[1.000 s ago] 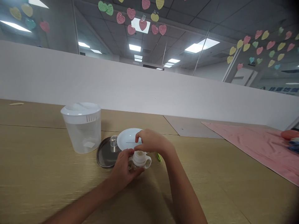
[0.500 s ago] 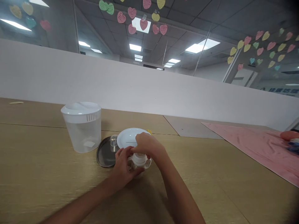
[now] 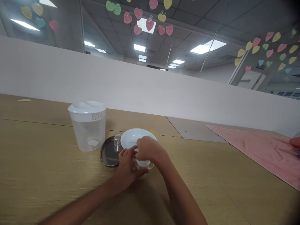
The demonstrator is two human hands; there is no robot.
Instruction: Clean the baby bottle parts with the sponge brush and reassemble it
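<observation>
A small clear container (image 3: 143, 163) with a whitish top stands on the wooden table, mostly covered by both hands. My left hand (image 3: 127, 165) wraps its left side, thumb along the near edge. Over its top is my right hand (image 3: 148, 150), fingers curled down; whether they pinch something small is hidden. Just behind lies a white oval plate (image 3: 131, 137), with a bit of something yellow (image 3: 153, 133) at its far right edge. To the left, a dark round tray (image 3: 109, 155) bears a small clear cup (image 3: 117, 141).
A translucent bucket (image 3: 89, 131) with a white lid stands left of the tray. Pink cloth (image 3: 257, 150) covers the right side, with a red object (image 3: 294, 142) at the frame's edge. A low white wall (image 3: 140, 90) runs behind the table.
The view has shifted slightly, so the table items appear further right. My right hand has come lower over the container and now covers more of its top. My left hand keeps its hold.
</observation>
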